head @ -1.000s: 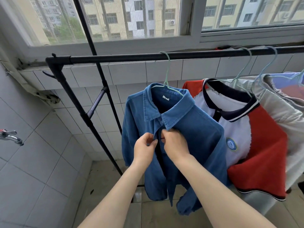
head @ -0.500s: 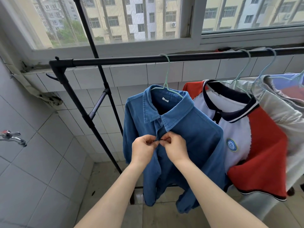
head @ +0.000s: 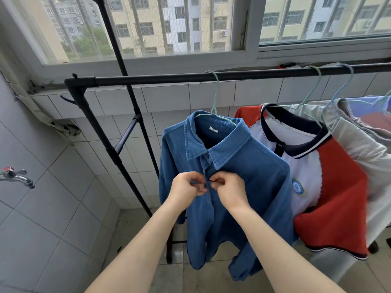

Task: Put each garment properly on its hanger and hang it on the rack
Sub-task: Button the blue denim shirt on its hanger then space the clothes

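Rack: a black rack is standing under the window, its top bar running across the view from left to right
Blue shirt: a blue shirt is hanging on a pale green hanger, whose hook is sitting over the bar near the rack's left end; the collar is lying folded down and the sleeves are hanging loose at both sides
Left hand: the left hand is pinching the left edge of the shirt's front opening at chest height, fingers curled around the cloth
Right hand: the right hand is pinching the opposite edge at the same height, fingers curled; a small dark button is showing between the two hands, which are almost touching
Neighbouring garments: a red and white polo shirt with a dark collar is hanging just beside the blue shirt on the right; a pale grey garment is hanging further right, each on its own hanger
Surroundings: a tap is sticking out of the tiled wall on the left
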The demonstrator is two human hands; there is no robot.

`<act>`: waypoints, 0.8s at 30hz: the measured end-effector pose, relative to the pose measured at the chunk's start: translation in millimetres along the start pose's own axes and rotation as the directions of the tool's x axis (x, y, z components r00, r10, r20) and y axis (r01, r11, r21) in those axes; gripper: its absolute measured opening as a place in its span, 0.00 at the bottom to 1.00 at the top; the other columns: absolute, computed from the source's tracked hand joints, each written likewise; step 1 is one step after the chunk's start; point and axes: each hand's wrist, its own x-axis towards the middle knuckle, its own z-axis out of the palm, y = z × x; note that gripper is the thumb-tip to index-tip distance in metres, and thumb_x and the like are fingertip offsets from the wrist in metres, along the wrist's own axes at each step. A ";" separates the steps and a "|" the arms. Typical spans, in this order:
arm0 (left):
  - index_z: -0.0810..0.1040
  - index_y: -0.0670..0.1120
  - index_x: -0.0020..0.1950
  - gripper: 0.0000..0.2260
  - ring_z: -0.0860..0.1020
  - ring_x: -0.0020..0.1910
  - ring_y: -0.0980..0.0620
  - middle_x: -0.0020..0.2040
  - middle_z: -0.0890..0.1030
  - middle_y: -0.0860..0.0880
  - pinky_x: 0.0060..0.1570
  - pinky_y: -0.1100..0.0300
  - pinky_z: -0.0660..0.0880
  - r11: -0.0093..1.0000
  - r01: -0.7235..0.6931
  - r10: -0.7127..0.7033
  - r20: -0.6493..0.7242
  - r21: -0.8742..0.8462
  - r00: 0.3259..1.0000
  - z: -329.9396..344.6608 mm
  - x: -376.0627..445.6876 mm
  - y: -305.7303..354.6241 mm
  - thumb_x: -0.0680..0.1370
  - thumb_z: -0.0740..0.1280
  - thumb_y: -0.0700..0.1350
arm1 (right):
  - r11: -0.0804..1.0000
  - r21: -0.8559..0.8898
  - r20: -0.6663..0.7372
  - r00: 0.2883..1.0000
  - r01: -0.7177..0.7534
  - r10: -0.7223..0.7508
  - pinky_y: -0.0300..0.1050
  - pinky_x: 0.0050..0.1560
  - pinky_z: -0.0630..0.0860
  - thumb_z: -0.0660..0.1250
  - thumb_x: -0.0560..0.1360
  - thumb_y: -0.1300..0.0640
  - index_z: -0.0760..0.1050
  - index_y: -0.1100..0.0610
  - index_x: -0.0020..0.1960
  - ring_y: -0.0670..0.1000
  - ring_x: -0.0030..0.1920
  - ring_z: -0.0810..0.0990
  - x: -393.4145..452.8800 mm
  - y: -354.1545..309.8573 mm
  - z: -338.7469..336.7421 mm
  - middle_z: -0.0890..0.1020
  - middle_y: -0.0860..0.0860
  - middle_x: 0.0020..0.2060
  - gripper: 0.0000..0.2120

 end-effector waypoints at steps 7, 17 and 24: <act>0.82 0.45 0.38 0.07 0.82 0.37 0.57 0.35 0.83 0.51 0.40 0.65 0.79 0.988 -0.095 0.106 -0.087 0.124 0.991 3.5 0.9 -1.6 0.70 0.76 0.35 | 0.995 -0.096 0.042 0.999 0.001 0.003 0.31 0.46 0.72 0.66 0.75 0.63 0.82 0.57 0.53 0.45 0.48 0.80 -1.8 -7.5 -2.4 0.84 0.48 0.47 0.09; 0.83 0.48 0.35 0.05 0.80 0.36 0.58 0.33 0.82 0.55 0.39 0.60 0.78 0.942 -0.201 0.256 -0.189 0.268 0.948 16.2 -6.3 -3.1 0.68 0.77 0.42 | 0.994 -0.102 -0.089 0.996 -0.032 0.023 0.35 0.36 0.71 0.68 0.75 0.57 0.77 0.56 0.41 0.46 0.38 0.78 -4.1 -12.0 2.0 0.80 0.47 0.35 0.05; 0.82 0.46 0.40 0.04 0.81 0.39 0.54 0.38 0.84 0.49 0.42 0.60 0.79 0.991 -0.120 0.128 -0.141 0.059 0.982 12.5 -2.9 -9.8 0.73 0.75 0.43 | 0.996 0.040 -0.069 0.995 -0.074 0.076 0.35 0.37 0.69 0.70 0.73 0.61 0.75 0.54 0.39 0.47 0.40 0.77 3.3 -9.3 -4.3 0.80 0.49 0.37 0.06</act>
